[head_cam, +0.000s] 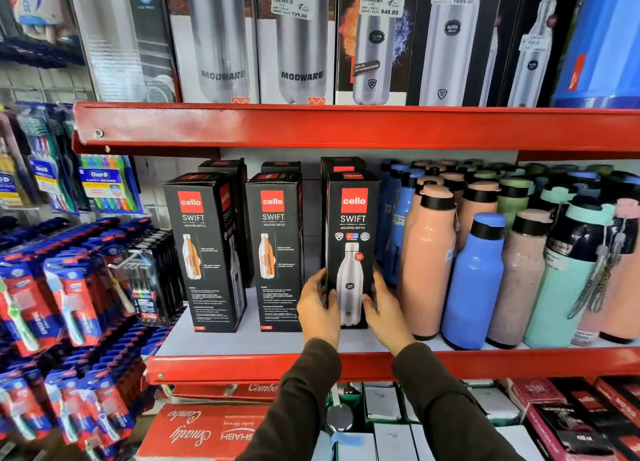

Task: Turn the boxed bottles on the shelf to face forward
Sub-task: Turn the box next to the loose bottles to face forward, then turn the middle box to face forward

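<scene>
Three black Cello Swift bottle boxes stand in the front row of the middle shelf (242, 343). The right box (352, 218) shows a steel bottle picture toward me. My left hand (318, 308) grips its lower left edge and my right hand (384, 311) grips its lower right edge. The middle box (277, 249) and the left box (204, 249) show a side panel with an orange cutaway bottle and small text. The left box is turned slightly, so a second side shows. More black boxes (280, 166) stand behind them.
Loose pink, blue and mint bottles (474, 280) crowd the shelf just right of the held box. A red shelf lip (346, 128) overhangs above, with tall steel-bottle boxes on it. Toothbrush packs (69, 298) hang at left. Red and white boxes fill the shelf below.
</scene>
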